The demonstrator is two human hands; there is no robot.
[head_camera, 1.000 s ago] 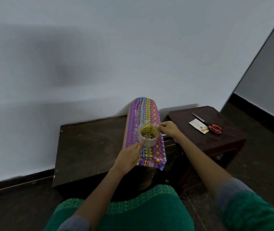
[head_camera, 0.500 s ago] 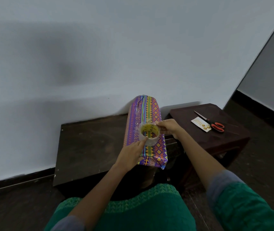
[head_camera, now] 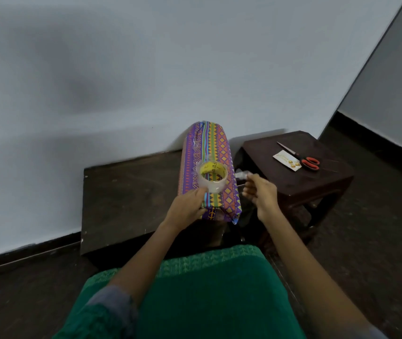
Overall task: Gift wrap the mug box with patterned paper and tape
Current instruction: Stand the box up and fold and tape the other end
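Observation:
The mug box (head_camera: 215,148), covered in purple, orange and yellow patterned paper, lies lengthwise on the dark low table (head_camera: 126,192), its far end against the wall. A clear tape roll (head_camera: 212,176) with a yellow core rests on top of the box. My left hand (head_camera: 187,206) holds the roll from the near side and presses on the paper. My right hand (head_camera: 259,192), just right of the box, pinches the free end of the tape (head_camera: 241,174), drawn out from the roll. Tape strips glint along the box's left upper edge.
A dark stool (head_camera: 317,182) stands to the right of the table, holding red-handled scissors (head_camera: 302,159) and a small white card (head_camera: 286,160). The white wall runs right behind the table. My green-clad lap fills the near foreground.
My right hand has moved away from the roll to the right, pulling a strip of tape out past the box's right edge. My left hand stays on the roll.

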